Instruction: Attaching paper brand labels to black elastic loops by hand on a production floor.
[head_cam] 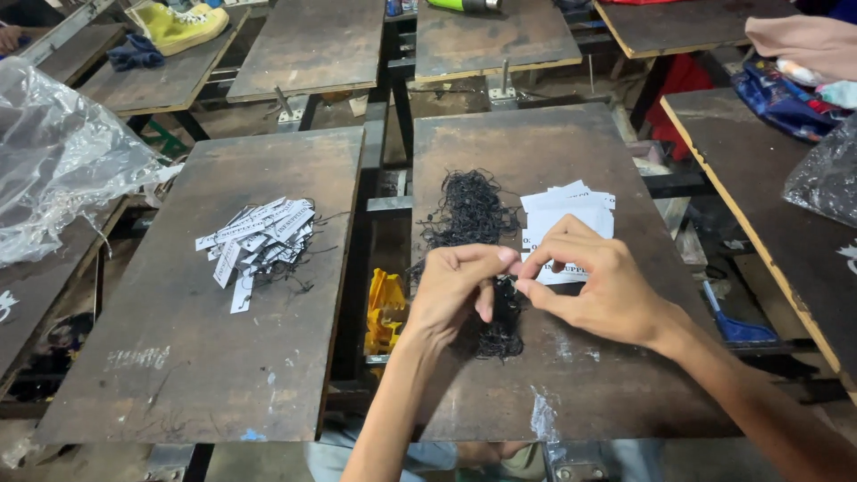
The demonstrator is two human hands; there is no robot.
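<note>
Two hands meet over the middle of the right-hand tabletop (pixel 571 375), and I see both sets of fingers pinched on one small thing between them. My left hand (pixel 455 290) has its thumb and forefinger closed at its 3 o'clock side; my right hand (pixel 594 286) closes at its 9 o'clock side. What they grip looks like a black string loop (pixel 505 284) drawn from the heap of black strings (pixel 471 223), though it is too fine for me to be sure.

That heap runs from 12 o'clock of the left hand down under the wrist. The stack of white paper tags (pixel 571 210) lies at 12 o'clock of the right hand, partly covered by its fingers.

To do this well, I judge I should tease out a single loop, keep the pinch light, and hold the tag flat so nothing tangles.

At 9 o'clock, on the neighbouring board, lies a pile of strung tags (pixel 259 241).
</note>
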